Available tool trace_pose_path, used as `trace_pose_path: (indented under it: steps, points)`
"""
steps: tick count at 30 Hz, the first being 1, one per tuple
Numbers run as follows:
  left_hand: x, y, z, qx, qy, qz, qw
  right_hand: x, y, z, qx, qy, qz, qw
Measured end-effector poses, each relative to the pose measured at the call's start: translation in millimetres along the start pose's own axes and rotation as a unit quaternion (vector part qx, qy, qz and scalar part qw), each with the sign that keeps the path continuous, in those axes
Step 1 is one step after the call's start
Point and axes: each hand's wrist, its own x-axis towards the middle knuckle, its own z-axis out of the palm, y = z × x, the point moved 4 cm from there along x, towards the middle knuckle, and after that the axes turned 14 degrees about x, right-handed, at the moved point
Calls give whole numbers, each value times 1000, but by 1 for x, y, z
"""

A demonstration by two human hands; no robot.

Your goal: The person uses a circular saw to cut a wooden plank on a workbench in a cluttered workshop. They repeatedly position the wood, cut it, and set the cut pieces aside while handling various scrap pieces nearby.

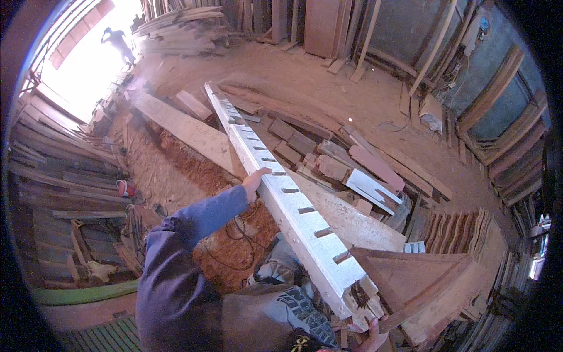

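Observation:
A long, pale notched wooden beam [293, 202] slants across the middle, running from the far centre to the lower right. A row of dark slots is cut along its upper face. Partway along, my left hand [253, 183] grips its left edge, fingers curled over the top. At the near end, which is rough and cut into prongs, my right hand [372, 338] holds on from below; part of that hand is hidden. A wide pale plank [346, 217] lies beneath the beam.
Stacked boards [334, 161] lie to the right, with a row of wavy-edged wooden pieces [457, 232] nearer. Reddish sawdust [229, 264] and a dark cable [237, 232] lie near my legs. Timber piles [64, 158] line the left. A distant person [117, 44] stands in the bright doorway.

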Motion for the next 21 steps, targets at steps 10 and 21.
trace_pose_path:
  steps: [10,21]
  points:
    - [44,-24,-9,-24,-11,68,997,-5,4,13,113,-51,-41,991]
    - [38,-25,-108,385,156,22,910,6,18,-8,57,40,-75,995]
